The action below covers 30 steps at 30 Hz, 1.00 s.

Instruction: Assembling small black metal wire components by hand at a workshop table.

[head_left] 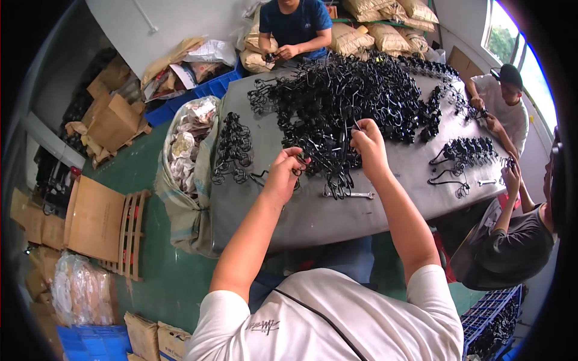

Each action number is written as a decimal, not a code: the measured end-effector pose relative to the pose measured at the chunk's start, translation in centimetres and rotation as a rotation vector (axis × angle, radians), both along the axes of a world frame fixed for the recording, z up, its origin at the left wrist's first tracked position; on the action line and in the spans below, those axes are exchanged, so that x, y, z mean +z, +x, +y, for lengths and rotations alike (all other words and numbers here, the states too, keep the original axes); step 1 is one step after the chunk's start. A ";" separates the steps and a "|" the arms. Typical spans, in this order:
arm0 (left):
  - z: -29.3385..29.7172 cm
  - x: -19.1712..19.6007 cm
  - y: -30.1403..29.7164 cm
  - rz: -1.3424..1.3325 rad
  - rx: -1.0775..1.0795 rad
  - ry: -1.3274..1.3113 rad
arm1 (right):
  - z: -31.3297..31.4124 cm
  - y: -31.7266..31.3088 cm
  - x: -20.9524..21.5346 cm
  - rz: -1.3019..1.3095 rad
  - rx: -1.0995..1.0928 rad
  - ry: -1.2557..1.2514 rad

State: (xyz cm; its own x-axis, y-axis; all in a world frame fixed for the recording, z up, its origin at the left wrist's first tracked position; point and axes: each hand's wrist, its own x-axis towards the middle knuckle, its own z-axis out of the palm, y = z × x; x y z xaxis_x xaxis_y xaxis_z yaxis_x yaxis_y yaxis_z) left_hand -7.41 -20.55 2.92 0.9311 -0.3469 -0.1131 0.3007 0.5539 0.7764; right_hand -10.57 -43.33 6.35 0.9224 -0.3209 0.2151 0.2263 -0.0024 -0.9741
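Note:
A large heap of black looped parts, perhaps wire or cable pieces (349, 84), covers the middle of the grey table (259, 207). At the heap's near left edge my left hand (285, 171) is closed round a small black looped part, mostly hidden by the fingers. My right hand (369, 147) is a little farther right, thumb and fingers pinched at a thin dark piece over the heap. Its far end blends into the pile. Between my hands lie more of the black parts, and a silver wrench (355, 195) rests near the table's front.
A row of black parts (232, 150) lies at the table's left, another group (469, 153) at the right beside a second wrench (486, 182). Co-workers sit at the far side (295, 27) and right (506, 240). An open sack (186, 198) stands against the left edge.

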 end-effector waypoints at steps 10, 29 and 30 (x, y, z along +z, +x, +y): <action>-0.2 7.9 2.5 -0.209 0.107 0.175 | 3.3 -0.4 3.0 -0.166 -0.195 -0.227; -7.4 8.7 0.8 -0.696 0.579 0.357 | 5.9 -6.0 0.5 -0.305 -0.233 0.061; -7.5 9.7 0.8 -0.896 0.612 0.466 | 5.0 -4.6 1.0 -0.280 -0.279 0.087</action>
